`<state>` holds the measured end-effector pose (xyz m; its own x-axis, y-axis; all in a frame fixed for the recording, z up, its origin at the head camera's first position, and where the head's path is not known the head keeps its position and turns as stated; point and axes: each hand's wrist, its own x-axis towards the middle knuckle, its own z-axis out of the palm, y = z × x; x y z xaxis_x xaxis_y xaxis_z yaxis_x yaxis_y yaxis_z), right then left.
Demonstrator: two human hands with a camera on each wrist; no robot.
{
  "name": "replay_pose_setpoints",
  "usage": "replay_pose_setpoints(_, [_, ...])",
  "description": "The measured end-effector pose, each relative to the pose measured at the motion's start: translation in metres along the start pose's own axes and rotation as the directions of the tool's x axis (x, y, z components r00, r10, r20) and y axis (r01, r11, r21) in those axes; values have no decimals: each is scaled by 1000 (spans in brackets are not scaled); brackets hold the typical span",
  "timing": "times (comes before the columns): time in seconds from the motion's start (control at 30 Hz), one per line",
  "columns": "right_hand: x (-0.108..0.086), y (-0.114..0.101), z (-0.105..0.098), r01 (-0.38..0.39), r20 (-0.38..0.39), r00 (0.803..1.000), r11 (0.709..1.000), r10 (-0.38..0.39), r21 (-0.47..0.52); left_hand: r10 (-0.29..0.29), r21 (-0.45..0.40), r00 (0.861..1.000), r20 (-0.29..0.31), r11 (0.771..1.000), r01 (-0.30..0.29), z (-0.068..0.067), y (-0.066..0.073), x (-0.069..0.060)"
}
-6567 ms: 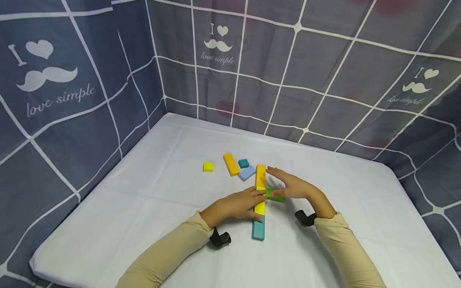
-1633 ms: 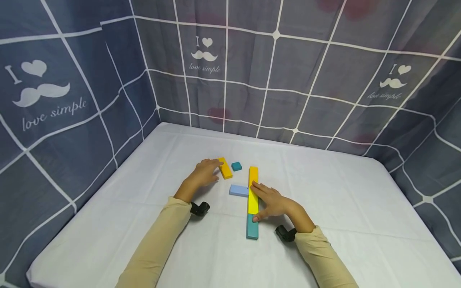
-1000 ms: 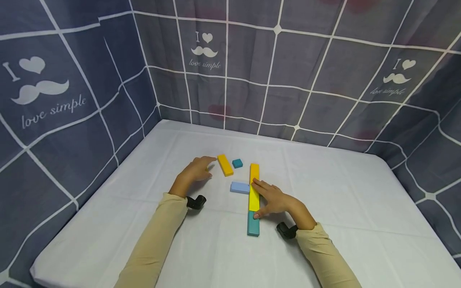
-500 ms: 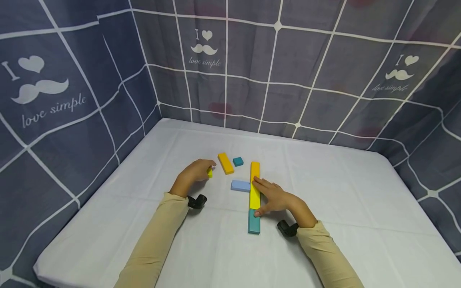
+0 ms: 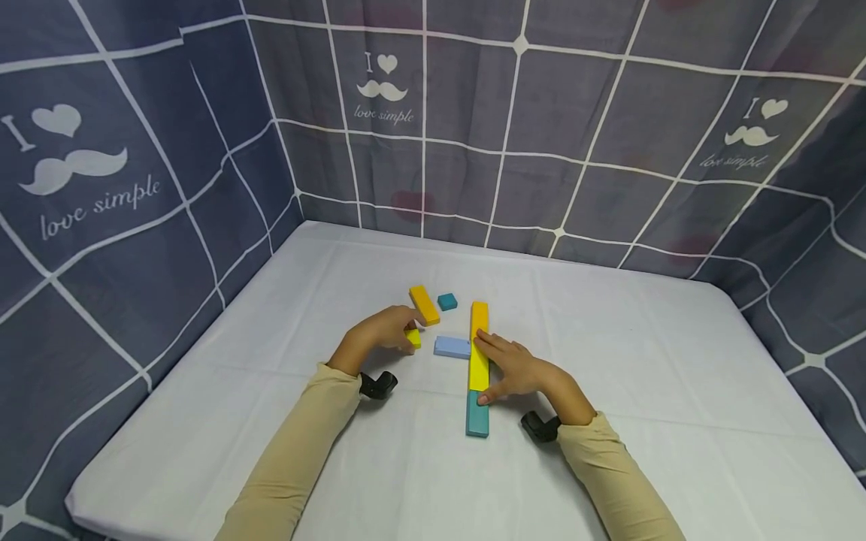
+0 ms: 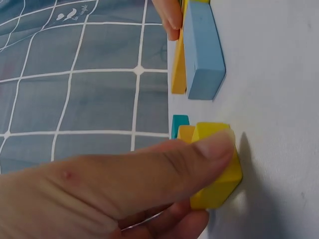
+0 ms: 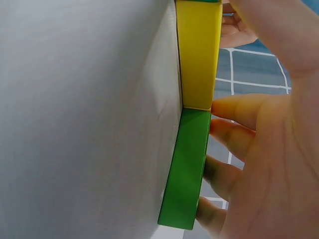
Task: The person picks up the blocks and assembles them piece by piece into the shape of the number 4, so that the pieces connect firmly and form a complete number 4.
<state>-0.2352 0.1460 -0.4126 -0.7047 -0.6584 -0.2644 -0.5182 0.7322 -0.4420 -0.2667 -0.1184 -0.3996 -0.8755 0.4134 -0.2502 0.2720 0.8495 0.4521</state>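
My left hand point(image 5: 382, 330) pinches a small yellow block point(image 6: 217, 191) between thumb and fingers, just above the white surface. A straight row runs away from me: a teal block point(image 5: 476, 417), a yellow block point(image 5: 479, 373) and an orange block point(image 5: 479, 314). Against the row's left side lies a light blue block point(image 5: 451, 347). My right hand point(image 5: 519, 370) rests on the row with its fingers extended, the thumb on the teal block. Beneath that hand, a green block point(image 7: 187, 169) juts from the row's right side; the head view hides it.
A loose orange block point(image 5: 424, 305) lies close beyond my left fingertips, with a small teal block point(image 5: 447, 302) to its right. The white-covered tabletop point(image 5: 284, 421) is bordered by a grey checked curtain point(image 5: 467, 98) at the back and sides.
The light blue block, slanted at first, now sits square against the row. My left hand left the row, took the small yellow block and carried it right. My right hand settled onto the row.
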Motion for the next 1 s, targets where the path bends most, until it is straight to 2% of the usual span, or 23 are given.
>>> replay_pose_setpoints(0.37, [1,-2,-1,0,4,1000,1000,0,-6,-7,6,1000,25,1000,7,6,8,4])
replay_pose_setpoints(0.5, [0,-1,-1,3,0,1000,1000,-3,-5,9,11,1000,27,1000,-10,8,9,5])
replay_pose_setpoints(0.73, [0,1,0,10,-3,1000,1000,-10,-1,36,-2,999,15,999,-36,9,11,7])
replay_pose_setpoints(1.0, [0,1,0,10,-1,1000,1000,-10,1,28,4,1000,10,1000,-28,9,11,6])
